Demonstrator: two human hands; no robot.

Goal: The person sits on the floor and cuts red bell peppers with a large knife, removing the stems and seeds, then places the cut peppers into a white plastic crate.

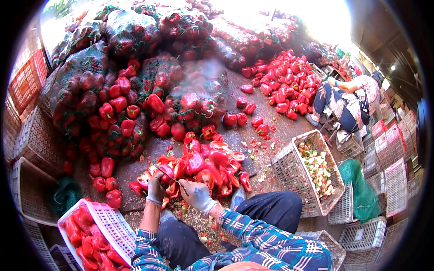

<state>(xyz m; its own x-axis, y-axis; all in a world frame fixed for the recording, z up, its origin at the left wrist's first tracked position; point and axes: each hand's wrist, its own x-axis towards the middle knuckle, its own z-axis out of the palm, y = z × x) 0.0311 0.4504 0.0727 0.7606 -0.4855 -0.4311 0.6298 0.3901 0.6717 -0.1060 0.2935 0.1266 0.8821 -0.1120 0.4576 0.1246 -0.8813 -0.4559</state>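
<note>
Both my hands wear pale gloves and work close together over a heap of cut red bell peppers [212, 160] on the floor. My right hand [197, 195] is closed around the handle of a knife [172, 176], whose thin dark blade slants up and left. Fingers bent, my left hand [156, 189] grips a red bell pepper [167, 170] beside the blade; the hand and knife partly hide it. At lower left, a white crate [118, 229] holds cut red pepper pieces [92, 239].
A crate [285, 167] of pale pepper cores [315, 169] stands right of my knee. Net sacks [81, 86] of peppers rise ahead, with a loose pepper pile [287, 86] far right. Another person [348, 101] sits there. Stacked crates [361, 239] and green netting [359, 189] line the right.
</note>
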